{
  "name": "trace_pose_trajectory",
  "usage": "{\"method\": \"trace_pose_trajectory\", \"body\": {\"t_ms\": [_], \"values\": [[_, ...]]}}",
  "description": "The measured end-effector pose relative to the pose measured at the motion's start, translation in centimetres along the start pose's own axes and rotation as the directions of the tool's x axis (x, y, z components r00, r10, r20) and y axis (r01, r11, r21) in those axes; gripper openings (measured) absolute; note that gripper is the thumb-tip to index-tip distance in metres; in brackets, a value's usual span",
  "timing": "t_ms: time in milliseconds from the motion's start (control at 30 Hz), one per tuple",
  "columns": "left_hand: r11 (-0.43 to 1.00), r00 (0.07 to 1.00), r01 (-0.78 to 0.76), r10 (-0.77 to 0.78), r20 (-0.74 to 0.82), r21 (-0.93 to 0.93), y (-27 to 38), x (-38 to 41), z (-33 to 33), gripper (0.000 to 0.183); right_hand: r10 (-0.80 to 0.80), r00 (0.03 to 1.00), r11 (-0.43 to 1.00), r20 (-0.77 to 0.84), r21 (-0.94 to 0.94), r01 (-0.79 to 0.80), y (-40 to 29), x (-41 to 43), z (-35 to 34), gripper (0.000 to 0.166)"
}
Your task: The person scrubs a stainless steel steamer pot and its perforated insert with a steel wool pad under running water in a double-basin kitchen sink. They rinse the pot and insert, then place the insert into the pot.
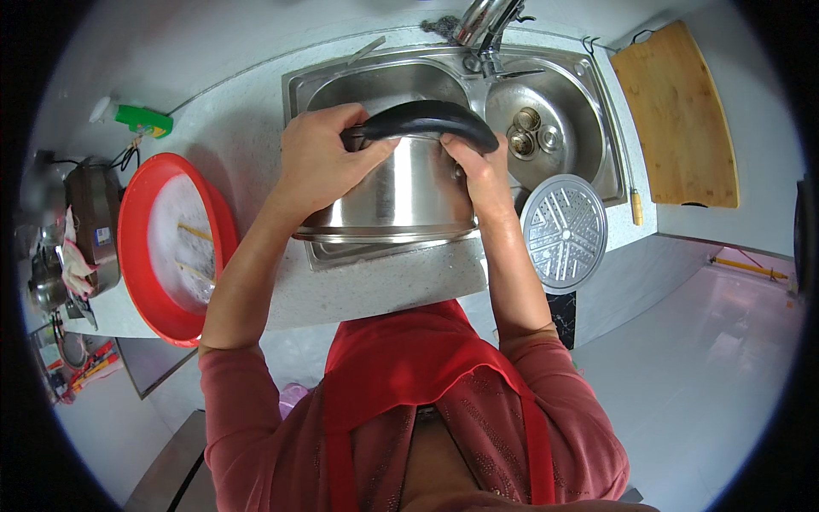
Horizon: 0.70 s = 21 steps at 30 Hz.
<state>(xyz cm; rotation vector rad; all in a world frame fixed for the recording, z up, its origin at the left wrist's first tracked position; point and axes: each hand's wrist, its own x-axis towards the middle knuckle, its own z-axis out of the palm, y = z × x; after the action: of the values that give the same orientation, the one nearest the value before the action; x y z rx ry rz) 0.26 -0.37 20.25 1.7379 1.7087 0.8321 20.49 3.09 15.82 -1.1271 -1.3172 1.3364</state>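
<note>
A large stainless steel pot (409, 192) is held tilted on its side over the left basin and front rim of the double sink (611, 147). My left hand (326, 150) grips its upper left part, at one end of the curved black handle (429, 120). At the handle's other end my right hand (480, 169) holds on, fingers partly hidden behind the pot. The pot's inside cannot be seen. Beside my right forearm a round perforated metal steamer plate (564, 233) leans at the sink's front edge.
A chrome faucet (489, 48) rises behind the sink; the right basin holds several metal strainers (526, 131). A red plastic basin (224, 217) with suds stands left, near a green bottle (144, 120). A wooden cutting board (681, 121) leans on the right wall.
</note>
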Motion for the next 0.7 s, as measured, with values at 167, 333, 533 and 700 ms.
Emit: {"method": "trace_pose_trajectory", "body": {"t_ms": [167,333,533,700], "values": [[0.996,0.986,-0.086,0.090,-0.139,0.037,-1.2,-0.7,1.7,0.022,-0.240,0.968,0.925,0.075,-0.284,0.252,0.4,0.4,0.3,0.023],[0.887,0.996,-0.001,-0.041,-0.080,-0.462,-1.7,-0.7,0.2,0.018,-0.168,0.954,0.956,0.248,-0.195,0.219,0.7,1.5,-3.4,0.029],[0.865,0.979,0.095,-0.171,-0.112,-0.493,-1.3,-0.1,-0.9,0.028,-0.183,0.983,0.983,-0.030,-0.018,0.182,2.9,0.4,-2.2,0.036],[0.979,0.961,0.060,-0.109,-0.254,-0.193,0.1,-0.5,-0.3,0.069,-0.178,0.977,0.983,-0.117,-0.059,0.172,3.1,-1.2,-0.6,0.037]]}}
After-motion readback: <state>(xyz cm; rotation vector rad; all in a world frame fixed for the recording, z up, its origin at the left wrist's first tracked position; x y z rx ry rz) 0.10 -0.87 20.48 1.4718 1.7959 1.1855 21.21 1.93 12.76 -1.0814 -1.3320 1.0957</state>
